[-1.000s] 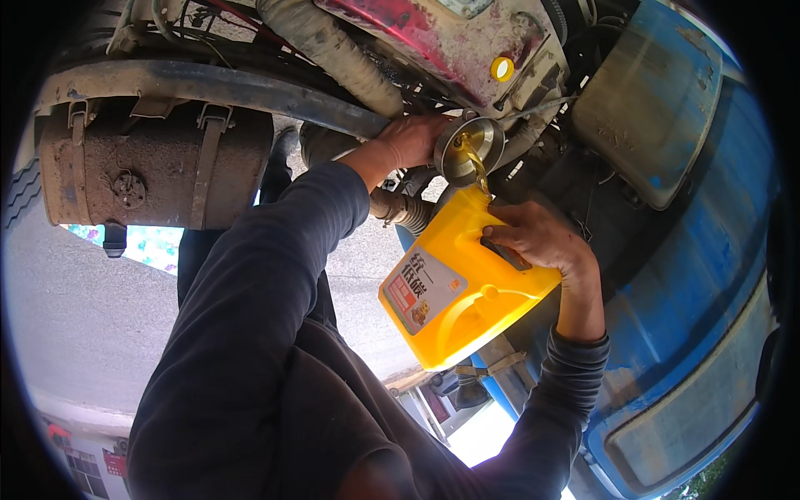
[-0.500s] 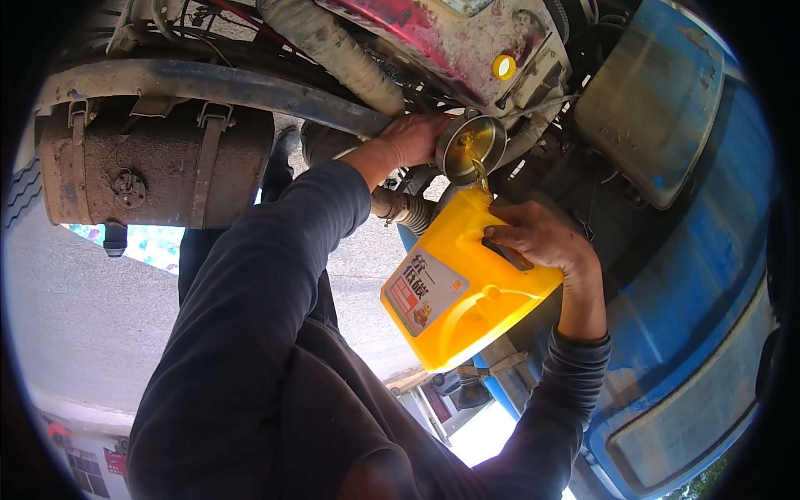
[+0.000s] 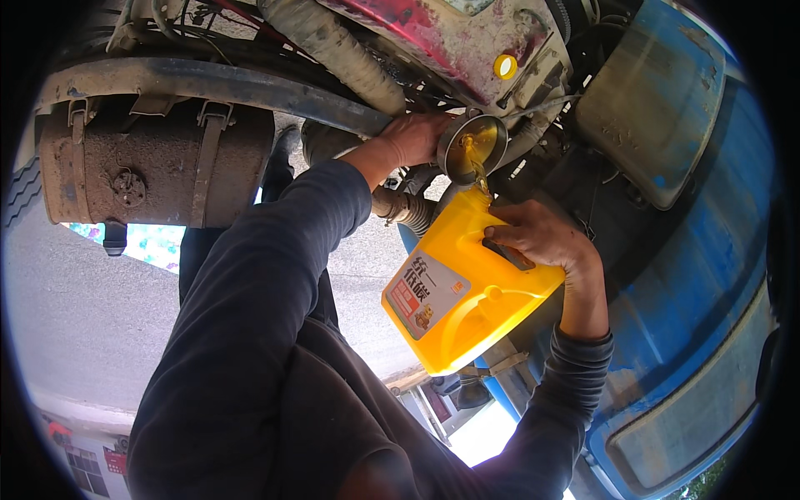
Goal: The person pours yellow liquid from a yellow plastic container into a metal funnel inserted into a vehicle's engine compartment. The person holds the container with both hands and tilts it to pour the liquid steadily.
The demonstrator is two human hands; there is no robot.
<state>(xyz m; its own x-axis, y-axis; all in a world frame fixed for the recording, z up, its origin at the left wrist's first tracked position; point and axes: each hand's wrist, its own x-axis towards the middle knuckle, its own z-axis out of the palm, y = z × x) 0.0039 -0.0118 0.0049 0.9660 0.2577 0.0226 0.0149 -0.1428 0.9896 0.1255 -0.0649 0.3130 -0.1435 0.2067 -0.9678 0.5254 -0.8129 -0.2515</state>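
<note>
A yellow oil jug (image 3: 467,292) is tipped with its mouth toward the engine, and my right hand (image 3: 546,239) is closed around its handle. Golden oil (image 3: 473,158) streams from the mouth into a round metal funnel (image 3: 501,154), where some has pooled. My left hand (image 3: 417,139) is at the funnel's left side, against it. Its fingers are mostly hidden behind the funnel, so their grip does not show. The funnel's lower end is out of sight among the engine parts.
A yellow ring-shaped cap (image 3: 505,67) sits on the dirty red and grey engine cover (image 3: 467,50). At left, a rusty tank (image 3: 158,167) hangs strapped under a curved metal beam (image 3: 208,87). The blue truck cab (image 3: 683,333) rises on the right. A ribbed hose (image 3: 404,208) runs below my left wrist.
Oil keeps pouring into the funnel. The jug has shifted very slightly downward; both hands hold nearly the same places.
</note>
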